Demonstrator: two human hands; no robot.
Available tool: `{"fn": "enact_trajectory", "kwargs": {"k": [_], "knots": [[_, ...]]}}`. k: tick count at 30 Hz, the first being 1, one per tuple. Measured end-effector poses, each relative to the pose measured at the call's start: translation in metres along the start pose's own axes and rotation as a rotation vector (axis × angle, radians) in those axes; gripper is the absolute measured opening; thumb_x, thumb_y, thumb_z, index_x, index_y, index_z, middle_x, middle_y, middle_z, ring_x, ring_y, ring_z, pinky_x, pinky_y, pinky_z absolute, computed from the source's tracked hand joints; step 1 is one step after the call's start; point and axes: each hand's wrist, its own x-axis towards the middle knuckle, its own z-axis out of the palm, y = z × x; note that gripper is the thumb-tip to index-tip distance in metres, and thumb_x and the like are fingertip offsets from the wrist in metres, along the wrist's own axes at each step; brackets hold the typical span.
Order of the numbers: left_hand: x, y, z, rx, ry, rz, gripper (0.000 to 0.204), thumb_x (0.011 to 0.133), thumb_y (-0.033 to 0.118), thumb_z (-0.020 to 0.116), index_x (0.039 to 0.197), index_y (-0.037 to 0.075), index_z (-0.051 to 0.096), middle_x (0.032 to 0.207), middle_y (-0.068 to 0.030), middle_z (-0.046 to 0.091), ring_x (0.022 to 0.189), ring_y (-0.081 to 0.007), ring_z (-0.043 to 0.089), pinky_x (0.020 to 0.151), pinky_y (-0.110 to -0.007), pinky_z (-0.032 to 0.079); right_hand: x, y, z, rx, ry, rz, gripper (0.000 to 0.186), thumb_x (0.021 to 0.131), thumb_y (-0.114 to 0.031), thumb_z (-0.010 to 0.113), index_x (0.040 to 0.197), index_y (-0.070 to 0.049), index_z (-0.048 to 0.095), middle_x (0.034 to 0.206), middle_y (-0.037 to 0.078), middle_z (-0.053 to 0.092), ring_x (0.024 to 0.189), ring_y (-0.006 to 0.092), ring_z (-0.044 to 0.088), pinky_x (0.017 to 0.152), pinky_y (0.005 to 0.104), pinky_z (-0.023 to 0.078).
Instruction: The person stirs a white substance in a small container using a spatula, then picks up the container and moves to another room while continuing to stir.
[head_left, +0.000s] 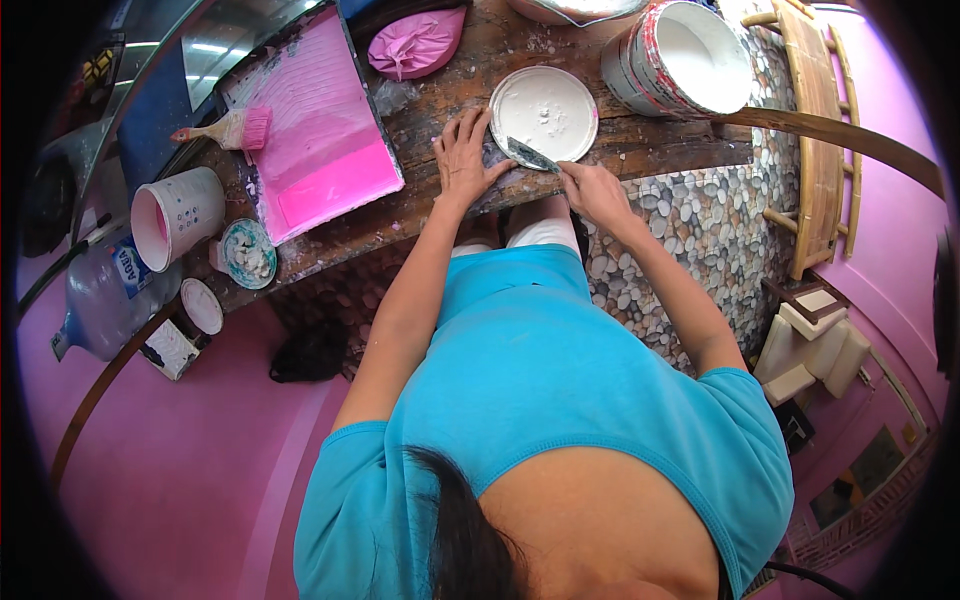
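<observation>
A round white lid (560, 95) lies on the wooden table, smeared with thick white paste and a few lumps in its middle. My right hand (596, 195) grips a putty knife (533, 155), whose dark, paste-marked blade rests over the near rim of the lid. Its handle is mostly hidden by my fingers. My left hand (463, 160) lies beside the lid's left edge with its fingers spread, the thumb pointing toward the blade, and holds nothing.
Right of the lid stands a bucket (632, 70) of white paste. Leftward are a pink paint tray (330, 150), a paintbrush (232, 130) on its edge, a pink-stained tub (185, 215), a smeared small lid (248, 254) and a pink bundle (416, 45). A bamboo bench (812, 130) stands at right.
</observation>
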Motion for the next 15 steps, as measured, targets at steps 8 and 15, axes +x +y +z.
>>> {"fn": "enact_trajectory", "kwargs": {"k": [8, 15], "knots": [[0.001, 0.0, -0.001, 0.03, -0.034, -0.011, 0.094, 0.061, 0.046, 0.081, 0.141, 0.02, 0.04, 0.143, -0.0028, 0.039, 0.131, -0.0299, 0.032, 0.103, -0.05, 0.027, -0.002, 0.018, 0.024, 0.294, -0.012, 0.097, 0.028, 0.089, -0.02, 0.055, 0.105, 0.0, 0.067, 0.089, 0.026, 0.066, 0.088, 0.0422, 0.064, 0.08, 0.0448, 0.049], [0.001, 0.0, -0.001, -0.027, -0.022, -0.015, 0.093, 0.062, 0.05, 0.08, 0.141, 0.02, 0.041, 0.144, -0.0031, 0.038, 0.132, -0.0308, 0.031, 0.103, -0.05, 0.027, 0.001, 0.037, 0.003, 0.255, 0.205, 0.157, 0.033, 0.092, -0.024, 0.054, 0.115, -0.003, 0.065, 0.098, 0.027, 0.066, 0.097, 0.0405, 0.064, 0.086, 0.0426, 0.048]]}}
